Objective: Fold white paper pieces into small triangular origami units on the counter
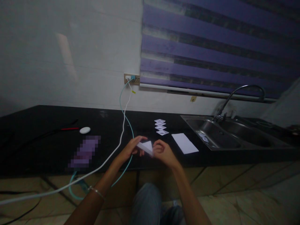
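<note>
Between my two hands is a partly folded piece of white paper (147, 147), held just over the front edge of the black counter. My left hand (134, 147) grips its left end, thumb on top and fingers beneath. At the right end, the curled fingers of my right hand (161, 151) pinch the paper's corner. Beyond my hands, several small diamond-shaped folded papers (160, 127) lie in a column on the counter. To the right of my right hand lies a flat white stack or sheet of paper (185, 143).
A steel double sink (211, 132) with a curved faucet (234, 90) is at the right. White (120, 137) and teal (131, 125) cables run from the wall outlet (134, 79) across the counter (112, 122). A white round object (85, 130) and a blurred-out purple item (85, 151) lie at left.
</note>
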`<state>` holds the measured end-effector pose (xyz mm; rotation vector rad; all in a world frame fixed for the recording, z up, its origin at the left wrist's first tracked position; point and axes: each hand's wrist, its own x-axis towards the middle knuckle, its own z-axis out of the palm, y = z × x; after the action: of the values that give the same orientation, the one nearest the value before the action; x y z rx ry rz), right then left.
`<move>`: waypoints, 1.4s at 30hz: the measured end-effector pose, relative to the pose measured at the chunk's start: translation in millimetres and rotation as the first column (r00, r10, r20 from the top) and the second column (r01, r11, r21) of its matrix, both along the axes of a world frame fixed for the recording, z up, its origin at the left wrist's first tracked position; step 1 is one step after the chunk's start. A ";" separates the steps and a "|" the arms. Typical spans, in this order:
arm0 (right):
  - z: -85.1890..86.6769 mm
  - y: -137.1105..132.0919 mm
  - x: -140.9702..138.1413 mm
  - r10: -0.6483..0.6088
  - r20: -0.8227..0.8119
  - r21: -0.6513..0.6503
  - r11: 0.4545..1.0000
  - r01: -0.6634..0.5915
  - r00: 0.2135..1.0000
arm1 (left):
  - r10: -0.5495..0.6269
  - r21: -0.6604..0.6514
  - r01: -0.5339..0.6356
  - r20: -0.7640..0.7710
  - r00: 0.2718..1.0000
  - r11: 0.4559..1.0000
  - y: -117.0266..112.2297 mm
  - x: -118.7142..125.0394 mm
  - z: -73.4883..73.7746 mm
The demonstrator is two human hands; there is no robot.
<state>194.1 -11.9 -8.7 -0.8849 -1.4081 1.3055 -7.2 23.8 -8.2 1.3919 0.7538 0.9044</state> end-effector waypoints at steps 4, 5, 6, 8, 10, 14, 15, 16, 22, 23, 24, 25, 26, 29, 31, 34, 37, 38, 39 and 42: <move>-1.0 0.7 0.2 0.006 -0.055 -0.022 1.000 -0.007 0.998 | -0.036 -0.002 0.036 0.009 0.999 0.999 3.6 0.8 -5.3; -1.3 0.6 0.0 0.007 -0.064 -0.026 1.000 -0.008 0.998 | -0.056 0.019 0.057 -0.015 0.998 0.998 2.9 1.0 -5.5; -1.5 0.4 -0.2 0.007 -0.065 -0.029 1.000 -0.009 0.998 | -0.074 0.040 0.076 -0.043 0.996 0.996 1.8 1.3 -5.3; -1.9 0.3 -0.7 0.002 -0.046 -0.037 0.999 -0.004 0.999 | -0.105 0.066 0.111 -0.089 0.991 0.992 -0.8 1.5 -4.6; -2.4 0.5 -1.2 -0.014 -0.031 -0.043 0.999 0.013 0.999 | -0.137 0.068 0.144 -0.102 0.985 0.987 -3.1 1.3 -3.9; -2.4 1.2 -1.8 -0.057 -0.056 -0.047 0.997 0.054 0.997 | -0.139 0.094 0.147 -0.083 0.987 0.985 -8.1 1.3 -0.9; -2.0 1.1 -1.8 -0.059 -0.064 -0.048 0.997 0.056 0.996 | -0.127 0.109 0.136 -0.087 0.988 0.985 -9.9 1.7 0.8; -1.5 0.8 -1.7 -0.057 -0.071 -0.052 0.997 0.054 0.996 | -0.127 0.124 0.139 -0.104 0.986 0.982 -11.9 2.4 2.8; -1.9 -0.1 0.4 -0.014 -0.082 -0.080 0.997 0.008 0.997 | -0.009 0.224 0.082 -0.309 0.951 0.971 -23.4 6.6 16.7; -2.9 0.4 0.9 -0.011 -0.092 -0.078 0.997 0.004 0.996 | 0.006 0.234 0.071 -0.311 0.950 0.970 -24.3 6.8 18.0; -3.9 1.0 1.3 -0.011 -0.106 -0.079 0.997 0.003 0.994 | 0.017 0.242 0.061 -0.310 0.951 0.968 -24.7 7.0 18.7; -4.9 1.6 1.6 -0.016 -0.125 -0.080 0.997 0.006 0.992 | 0.031 0.247 0.048 -0.307 0.951 0.968 -24.7 7.0 19.1; -5.6 2.2 1.9 -0.028 -0.147 -0.083 0.996 0.016 0.989 | 0.049 0.250 0.030 -0.304 0.951 0.968 -24.1 6.9 19.0; -5.8 2.5 1.8 -0.099 -0.191 -0.072 0.994 0.087 0.977 | 0.123 0.259 -0.044 -0.297 0.947 0.965 -20.9 6.2 17.7; -4.7 1.6 1.0 -0.144 -0.196 -0.039 0.990 0.139 0.970 | 0.165 0.275 -0.083 -0.288 0.943 0.958 -18.6 5.5 17.2; -3.3 -0.5 -1.1 -0.146 -0.151 0.024 0.988 0.151 0.978 | 0.179 0.300 -0.093 -0.273 0.945 0.949 -17.3 4.7 17.7; -3.4 -1.4 -2.9 -0.149 -0.071 0.046 0.987 0.153 0.986 | 0.164 0.297 -0.080 -0.270 0.949 0.952 -17.6 4.3 18.5; -3.7 -1.2 -3.2 -0.162 -0.056 0.046 0.985 0.165 0.985 | 0.160 0.292 -0.077 -0.270 0.950 0.953 -17.8 4.3 18.4; -4.2 -0.8 -3.4 -0.176 -0.047 0.045 0.983 0.178 0.983 | 0.156 0.290 -0.074 -0.270 0.950 0.954 -17.9 4.4 18.3; -6.4 1.3 -3.0 -0.206 -0.035 0.039 0.977 0.208 0.978 | 0.144 0.292 -0.061 -0.269 0.952 0.954 -17.7 4.7 17.0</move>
<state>191.0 -10.6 -15.0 -0.9525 -1.2783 1.1235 -2.5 6.1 8.8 1.7755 0.9534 0.9267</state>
